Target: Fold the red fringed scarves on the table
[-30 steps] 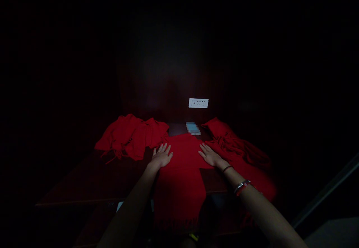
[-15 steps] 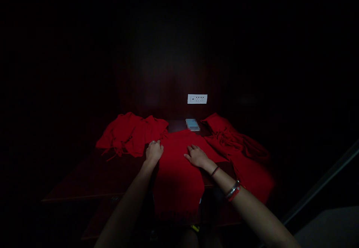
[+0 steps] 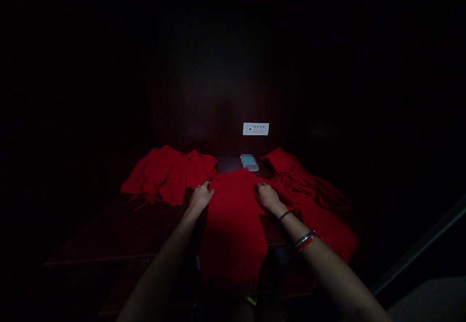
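A red fringed scarf [image 3: 233,234] lies across the dark table, and its fringed end hangs over the front edge. My left hand [image 3: 201,196] is closed at the scarf's left edge, with a ring on one finger. Opposite it, my right hand [image 3: 267,197] has its fingers curled over the right edge of the cloth. A fold line crosses the scarf between the two hands. The fingertips of both hands are partly hidden by the hands themselves.
At the left sits a crumpled heap of red cloth with tassels [image 3: 169,169]. More bunched red cloth [image 3: 309,191] spreads along the right side. A blurred pale rectangular item [image 3: 249,162] rests at the back, under a white wall socket [image 3: 256,129]. The table's front edge [image 3: 98,259] shows dimly.
My right hand has moved right, from lying on the scarf to its right edge, and its fingers have closed. My left hand has barely moved. A fold line now shows across the scarf.
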`<state>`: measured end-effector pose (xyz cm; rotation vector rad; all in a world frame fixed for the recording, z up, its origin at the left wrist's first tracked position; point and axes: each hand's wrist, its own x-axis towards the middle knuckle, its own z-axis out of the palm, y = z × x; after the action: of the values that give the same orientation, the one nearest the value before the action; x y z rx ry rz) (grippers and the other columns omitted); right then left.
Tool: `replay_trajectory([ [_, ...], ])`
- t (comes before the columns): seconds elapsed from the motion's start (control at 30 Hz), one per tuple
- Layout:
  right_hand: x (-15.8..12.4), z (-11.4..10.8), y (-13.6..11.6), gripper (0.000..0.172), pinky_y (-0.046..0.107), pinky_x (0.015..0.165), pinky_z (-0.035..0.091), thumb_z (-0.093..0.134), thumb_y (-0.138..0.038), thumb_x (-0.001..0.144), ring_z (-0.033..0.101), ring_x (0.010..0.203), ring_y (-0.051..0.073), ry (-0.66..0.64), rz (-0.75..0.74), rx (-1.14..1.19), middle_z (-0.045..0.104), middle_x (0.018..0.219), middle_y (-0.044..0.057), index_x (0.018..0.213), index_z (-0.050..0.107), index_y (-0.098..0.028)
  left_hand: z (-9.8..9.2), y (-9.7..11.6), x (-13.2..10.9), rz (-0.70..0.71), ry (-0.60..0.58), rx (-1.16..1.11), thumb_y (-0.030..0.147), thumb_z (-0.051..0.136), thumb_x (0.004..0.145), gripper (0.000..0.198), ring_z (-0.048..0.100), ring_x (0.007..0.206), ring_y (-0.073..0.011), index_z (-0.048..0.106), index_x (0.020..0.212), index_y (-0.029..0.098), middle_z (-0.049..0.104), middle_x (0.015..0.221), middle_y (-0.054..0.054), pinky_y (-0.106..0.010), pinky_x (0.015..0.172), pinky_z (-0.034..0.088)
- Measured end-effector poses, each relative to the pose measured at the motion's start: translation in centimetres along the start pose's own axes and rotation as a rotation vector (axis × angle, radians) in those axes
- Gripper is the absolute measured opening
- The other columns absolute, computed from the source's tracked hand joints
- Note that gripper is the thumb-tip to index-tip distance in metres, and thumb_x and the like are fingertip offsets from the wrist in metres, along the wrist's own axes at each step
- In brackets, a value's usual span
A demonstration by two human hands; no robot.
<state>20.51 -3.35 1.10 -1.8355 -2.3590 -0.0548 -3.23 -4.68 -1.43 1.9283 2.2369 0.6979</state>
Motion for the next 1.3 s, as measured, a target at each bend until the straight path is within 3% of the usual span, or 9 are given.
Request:
replay_trajectory([
  [0.13,1.3,0.5,0.0,0.026,0.026,0.07,0.038,0.031,-0.012,0.08,0.052,0.088,0.019,0.029,-0.021,-0.007,0.051,0.099,0.015,0.096,0.052,-0.012,-0.1,-0.2,0.3,-0.033,-0.012,-0.057,0.028,0.047,0.073,0.036,0.057,0.073,-0.0144,0.046,0.107,0.015,0.061,0.076,-0.004,-0.021,0.063,0.04],
  [0.3,3.8,0.6,0.5,0.03,0.032,0.079,0.035,0.037,-0.024,0.079,0.045,0.1,0.022,0.047,-0.142,-0.057,0.047,0.109,0.015,0.105,0.047,-0.012,-0.1,-0.2,0.2,-0.021,-0.01,-0.054,0.029,0.047,0.073,0.039,0.056,0.076,-0.0151,0.045,0.109,0.015,0.06,0.077,-0.004,-0.022,0.066,0.041],
  [0.47,5.9,0.1,1.1,0.023,0.03,0.077,0.035,0.042,-0.025,0.077,0.051,0.091,0.02,-0.045,-0.214,-0.061,0.056,0.097,0.014,0.088,0.057,-0.012,0.1,0.3,-0.2,0.167,0.118,0.019,0.04,0.046,0.073,0.048,0.044,0.103,-0.0193,0.042,0.114,0.017,0.046,0.113,-0.009,-0.029,0.084,0.036],
  [0.6,6.3,-2.1,1.8,0.022,0.021,0.076,0.034,0.039,-0.022,0.079,0.051,0.09,0.016,-0.016,-0.281,-0.043,0.056,0.097,0.012,0.088,0.056,-0.012,0.4,0.8,-0.4,0.357,-0.043,-0.016,0.05,0.03,0.078,0.053,0.031,0.116,-0.0187,0.033,0.122,0.021,0.035,0.127,-0.005,-0.036,0.091,0.029],
  [0.77,6.2,-4.4,3.9,0.026,0.021,0.073,0.035,0.032,-0.026,0.083,0.051,0.088,0.015,0.069,-0.281,-0.066,0.055,0.096,0.011,0.094,0.05,-0.013,0.4,0.9,-0.4,0.351,-0.123,-0.003,0.05,0.018,0.081,0.052,0.03,0.117,-0.0181,0.029,0.124,0.023,0.034,0.129,-0.004,-0.04,0.092,0.026],
  [0.93,5.1,-1.7,4.2,0.029,0.03,0.07,0.037,0.036,-0.027,0.08,0.052,0.088,0.021,-0.025,-0.212,-0.132,0.054,0.101,0.014,0.105,0.045,-0.015,0.6,0.7,-0.4,0.352,-0.143,0.07,0.05,0.025,0.079,0.054,0.029,0.117,-0.02,0.029,0.124,0.021,0.034,0.129,-0.006,-0.042,0.092,0.025],
  [1.07,4.3,0.5,3.9,0.031,0.034,0.075,0.035,0.033,-0.028,0.082,0.049,0.095,0.022,-0.032,-0.218,-0.122,0.05,0.107,0.013,0.11,0.042,-0.017,0.7,0.3,-0.2,0.395,-0.137,0.106,0.042,0.034,0.078,0.051,0.018,0.122,-0.022,0.025,0.126,0.026,0.02,0.135,-0.003,-0.046,0.09,0.027],
  [1.17,4.3,0.1,4.7,0.033,0.026,0.074,0.035,0.037,-0.03,0.081,0.05,0.093,0.018,-0.055,-0.258,-0.087,0.053,0.103,0.009,0.112,0.04,-0.019,0.4,0.0,0.1,0.453,-0.22,0.096,0.03,0.032,0.08,0.042,0.015,0.123,-0.02,0.03,0.122,0.033,0.021,0.135,0.003,-0.046,0.091,0.025],
  [1.3,4.4,-2.2,5.5,0.035,0.024,0.078,0.031,0.039,-0.027,0.081,0.047,0.095,0.017,0.048,-0.337,-0.07,0.051,0.106,0.009,0.114,0.038,-0.017,-0.2,-0.2,0.4,0.358,-0.32,0.074,0.023,0.033,0.079,0.038,0.019,0.122,-0.0187,0.041,0.115,0.032,0.03,0.131,0.003,-0.044,0.094,0.022],
])
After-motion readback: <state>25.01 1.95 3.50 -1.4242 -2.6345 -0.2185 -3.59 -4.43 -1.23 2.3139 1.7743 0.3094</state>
